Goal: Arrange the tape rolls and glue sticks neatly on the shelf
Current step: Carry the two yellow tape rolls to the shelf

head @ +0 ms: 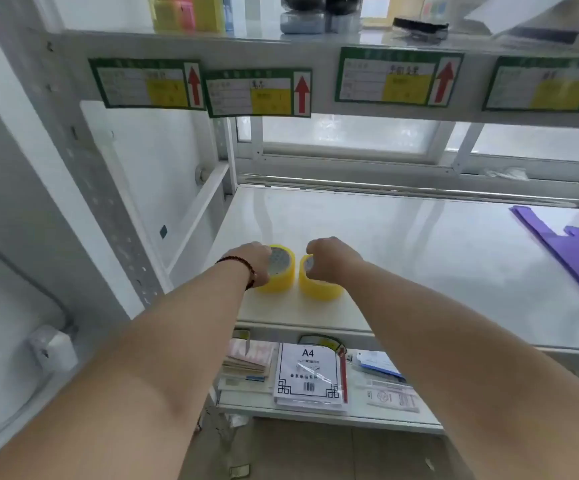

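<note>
As both rolls stand on end near the shelf (419,258) front edge, the left hand (251,263) clasps the left roll (281,271) and the right hand (331,259) the right roll (319,285), side by side, slightly apart.

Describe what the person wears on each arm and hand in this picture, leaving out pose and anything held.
Both forearms are bare, with no sleeves in view and no gloves. The left hand has a bracelet of small dark, reddish-brown beads around the wrist. The right hand and its wrist carry nothing: no watch, band or ring can be seen. The fingers of both hands are mostly hidden from view.
</note>
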